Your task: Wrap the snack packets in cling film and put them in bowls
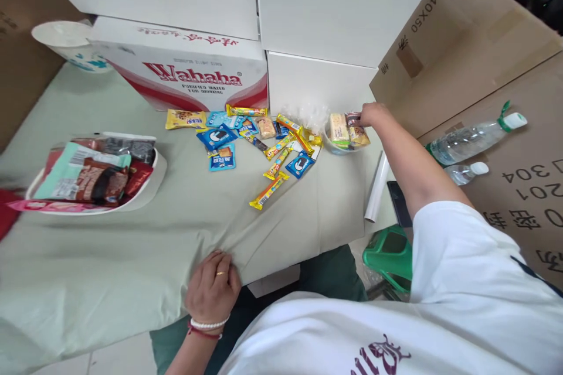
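Note:
My right hand (372,114) reaches far across the table to a small clear bowl (334,146) filled with snack packets, its fingers closed on a dark packet (353,119) at the bowl's top. My left hand (213,287) rests curled at the near edge of the table on the pale green cloth (132,246), holding nothing visible. A scatter of small snack packets (264,140), yellow, blue and orange, lies in the middle of the table, left of the bowl.
A white tray (149,190) of larger snack bags sits at left. A Wahaha carton (185,70) and white boxes stand behind. Cardboard (484,70) with two water bottles (475,140) lies right. A white roll (377,187) and green stool (391,255) are near the table's right edge.

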`<state>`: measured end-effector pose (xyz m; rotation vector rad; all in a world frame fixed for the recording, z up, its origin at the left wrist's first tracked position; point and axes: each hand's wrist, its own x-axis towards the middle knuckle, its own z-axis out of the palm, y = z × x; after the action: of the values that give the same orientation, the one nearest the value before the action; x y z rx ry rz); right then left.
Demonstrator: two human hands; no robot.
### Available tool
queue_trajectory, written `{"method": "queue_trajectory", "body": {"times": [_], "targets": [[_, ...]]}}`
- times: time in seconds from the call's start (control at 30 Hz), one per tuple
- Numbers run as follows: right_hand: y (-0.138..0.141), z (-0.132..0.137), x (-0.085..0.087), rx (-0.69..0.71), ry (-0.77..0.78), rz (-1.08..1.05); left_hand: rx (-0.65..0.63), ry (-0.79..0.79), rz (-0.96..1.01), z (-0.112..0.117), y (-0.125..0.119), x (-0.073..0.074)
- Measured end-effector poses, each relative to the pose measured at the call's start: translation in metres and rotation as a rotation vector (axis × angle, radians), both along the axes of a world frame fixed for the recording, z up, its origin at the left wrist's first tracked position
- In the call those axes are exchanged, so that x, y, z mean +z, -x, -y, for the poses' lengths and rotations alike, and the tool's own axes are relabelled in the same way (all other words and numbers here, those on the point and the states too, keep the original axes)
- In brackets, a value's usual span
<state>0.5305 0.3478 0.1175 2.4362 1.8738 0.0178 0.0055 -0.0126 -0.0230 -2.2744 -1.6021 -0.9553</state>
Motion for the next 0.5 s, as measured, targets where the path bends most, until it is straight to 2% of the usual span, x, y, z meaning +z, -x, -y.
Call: {"method": "queue_trajectory", "body": {"times": [0.03, 0.13, 0.2, 0.27, 0.33, 0.37, 0.43, 0.5], "targets": [[0.001, 0.005, 0.004, 0.008, 0.000, 0.001, -0.002, 0.003, 0.021, 0.000, 0.000, 0.001], [0.002, 0.024, 0.014, 0.205, -0.003, -0.139, -0.042, 0.037, 0.158, 0.001, -0.001, 0.009], [0.000, 0.036, 0.015, 0.309, 0.030, -0.230, -0.075, 0.074, 0.292, -0.003, -0.006, 0.023], [-0.003, 0.046, 0.014, 0.338, 0.017, -0.271, -0.098, 0.164, 0.428, -0.015, -0.021, 0.042], [-0.006, 0.050, 0.011, 0.317, -0.013, -0.300, -0.118, 0.374, 0.587, -0.039, -0.048, 0.061], [-0.007, 0.051, 0.009, 0.308, -0.023, -0.309, -0.149, 0.541, 0.697, -0.056, -0.067, 0.069], [-0.006, 0.051, 0.005, 0.307, -0.034, -0.307, -0.204, 0.874, 0.946, -0.098, -0.113, 0.082], [-0.001, 0.051, -0.002, 0.314, -0.058, -0.276, -0.248, 1.139, 1.160, -0.145, -0.166, 0.087]]}}
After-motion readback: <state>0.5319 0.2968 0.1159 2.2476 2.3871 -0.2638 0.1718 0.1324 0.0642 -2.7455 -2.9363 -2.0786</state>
